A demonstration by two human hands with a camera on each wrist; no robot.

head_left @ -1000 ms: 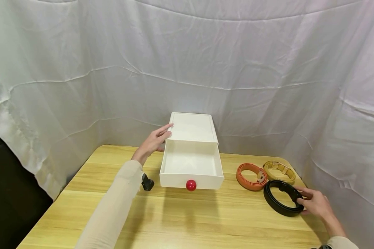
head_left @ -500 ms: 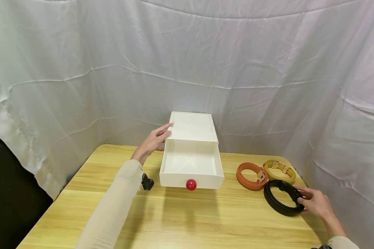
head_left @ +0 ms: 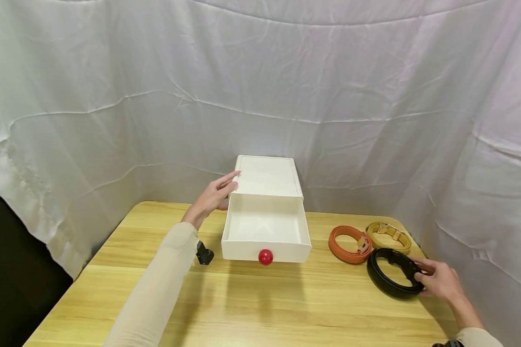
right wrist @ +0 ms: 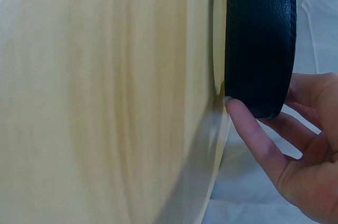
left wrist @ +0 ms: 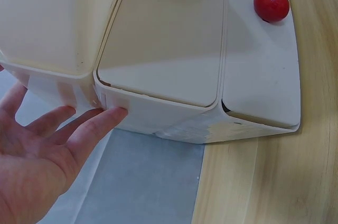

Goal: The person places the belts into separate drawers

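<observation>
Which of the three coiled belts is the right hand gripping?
The black belt, nearest the table's front edge; the right hand holds its right side. The orange belt and tan belt lie untouched behind it.

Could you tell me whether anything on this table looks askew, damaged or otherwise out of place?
Nothing stands out. The white drawer sits pulled out squarely, and nothing shows inside it. The orange, tan and black belt lie neatly coiled beside it; the right hand grips the black one, the left hand steadies the box.

The head camera looks forward and down over the whole table (head_left: 252, 303). The left wrist camera sits close against the box (left wrist: 174, 49), which the head view shares. The right wrist camera is pressed up near the black belt (right wrist: 261, 39), also in the head view.
</observation>
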